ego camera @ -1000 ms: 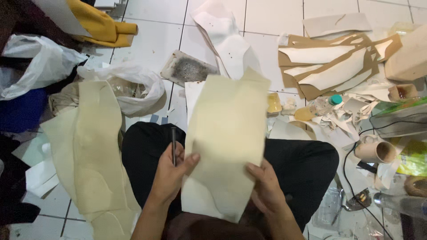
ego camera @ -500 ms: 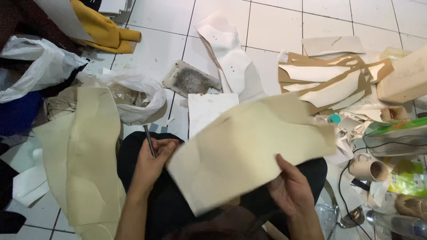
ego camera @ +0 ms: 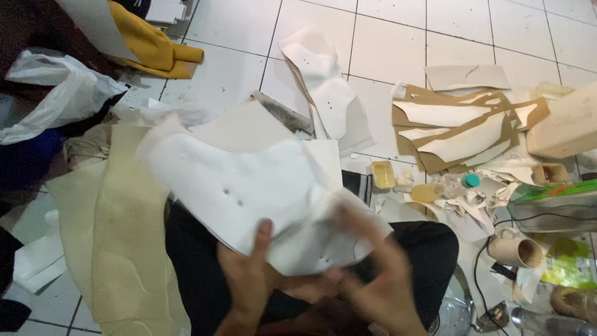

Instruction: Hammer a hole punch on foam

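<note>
A large white pattern sheet with a few small punched holes is spread over my lap, white side up. My left hand grips its lower edge, thumb pressed on top. My right hand is motion-blurred, with its fingers over the sheet's curling lower right corner. I sit on the tiled floor in black trousers. No tool shows in either hand.
A cream foam sheet drapes at my left. Ahead lie white pattern pieces and brown card templates. Right: a cream block, small yellow tub, card tube, green packet. Far left: plastic bag, yellow cloth.
The sheet has swung from upright to flat and turned over, so its white side now faces up instead of the cream side. The thin dark tool in my left hand is no longer seen.
</note>
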